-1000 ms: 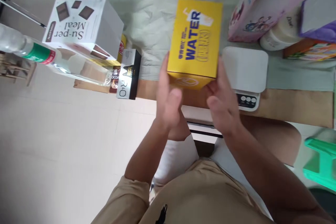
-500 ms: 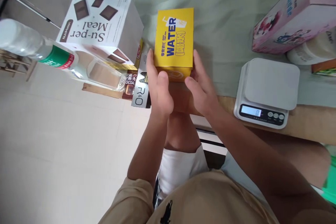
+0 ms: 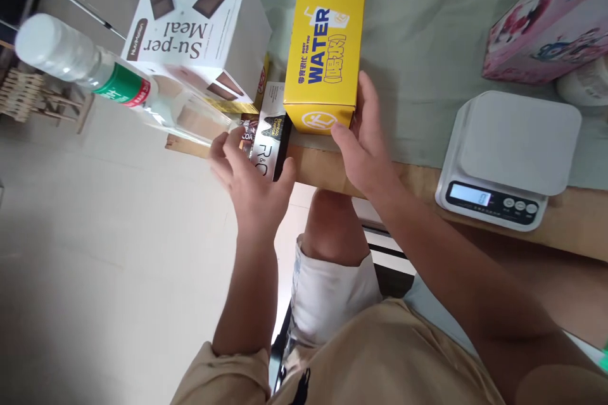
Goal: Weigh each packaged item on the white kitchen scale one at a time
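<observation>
A yellow box (image 3: 324, 63) printed "WATER" stands on the table's pale green cloth (image 3: 418, 57), near the front edge. My right hand (image 3: 363, 142) rests against its right side and front corner. My left hand (image 3: 251, 180) has its fingers spread around a small black-and-white box (image 3: 268, 145) marked "R&O" just left of the yellow box. Whether it grips that box is unclear. A brown cocoa packet (image 3: 246, 134) lies beside it.
A white "Su-per Meal" box (image 3: 199, 31) stands at the left, with a clear plastic bottle (image 3: 114, 85) lying in front of it. A white digital scale (image 3: 510, 155) sits at the right. A pink box (image 3: 551, 22) is at the far right.
The yellow box moved left from beside the scale and was set down by the white box. My left hand let go of it and went to the small black-and-white box.
</observation>
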`<state>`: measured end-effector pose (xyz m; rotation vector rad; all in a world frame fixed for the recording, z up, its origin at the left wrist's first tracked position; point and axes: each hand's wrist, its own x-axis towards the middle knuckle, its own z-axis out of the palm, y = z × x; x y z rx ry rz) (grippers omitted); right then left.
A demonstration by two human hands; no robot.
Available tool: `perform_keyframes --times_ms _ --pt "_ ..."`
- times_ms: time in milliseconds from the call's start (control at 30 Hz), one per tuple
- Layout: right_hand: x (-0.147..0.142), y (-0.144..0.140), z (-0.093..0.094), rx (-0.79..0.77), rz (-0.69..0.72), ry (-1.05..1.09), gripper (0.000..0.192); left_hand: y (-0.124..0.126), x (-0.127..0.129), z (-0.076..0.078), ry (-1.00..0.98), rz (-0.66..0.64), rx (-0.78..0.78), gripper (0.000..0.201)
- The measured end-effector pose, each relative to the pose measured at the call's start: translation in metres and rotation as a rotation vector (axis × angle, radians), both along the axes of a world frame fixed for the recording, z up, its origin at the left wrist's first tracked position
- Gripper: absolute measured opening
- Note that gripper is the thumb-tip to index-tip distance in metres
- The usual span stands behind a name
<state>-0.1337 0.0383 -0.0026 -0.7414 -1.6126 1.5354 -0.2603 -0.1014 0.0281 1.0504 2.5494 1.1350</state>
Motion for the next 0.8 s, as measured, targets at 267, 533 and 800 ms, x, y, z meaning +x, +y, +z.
perform_keyframes --times_ms 267,533,800 --pt "-0.012 0.014 0.004 0.030 0.009 -0.096 0.081 0.015 -0.002 -0.014 0.129 0.014 0.021 0.081" --pt "-0.010 0.018 0.026 -0.055 0.039 -0.230 0.097 0.014 -0.004 -0.018 0.175 -0.012 0.171 0.076" --pt "0.162 -0.057 0.046 0.095 0.045 -0.116 0.072 0.027 0.050 0.009 0.277 -0.284 0.500 0.047"
